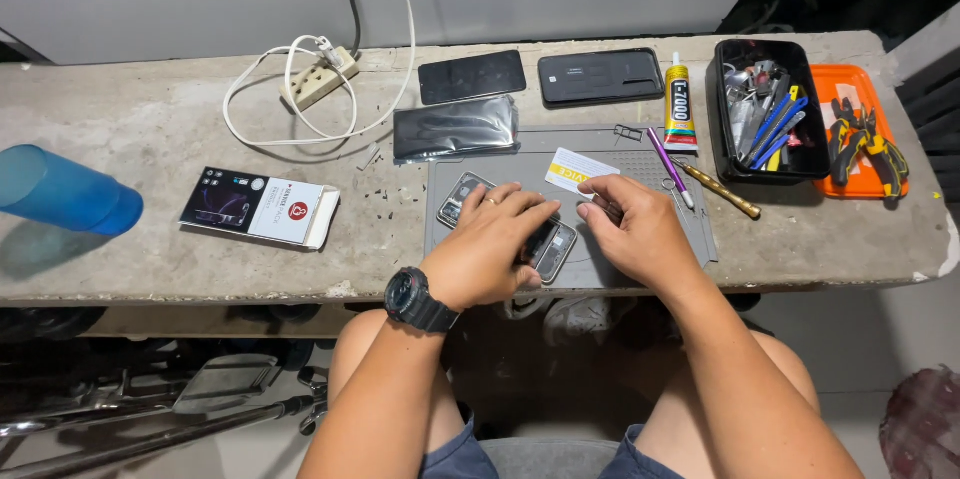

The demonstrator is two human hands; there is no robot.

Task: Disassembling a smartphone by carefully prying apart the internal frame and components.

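Left hand lying flat on top of an opened phone, fingers spread a little and pressing down, with a ring on one finger and a black watch on the wrist. Phone flat on a grey mat in the middle of the worktop, partly hidden under that hand, with its dark inside parts peeking out at both ends. Right hand just beside it, fingers curled together and pinching something small at the phone's right edge; too small to tell what. On the mat near the right hand: a white and yellow card, a purple tool and a gold tool. Behind the mat: a shiny dark bag, a black screen and a black phone back, all side by side. A glue tube standing next to a black box of tools, and an orange tray with pliers at the far right. On the left: a white power strip with a looped white cord, a small flat box and a blue cup lying on its side.
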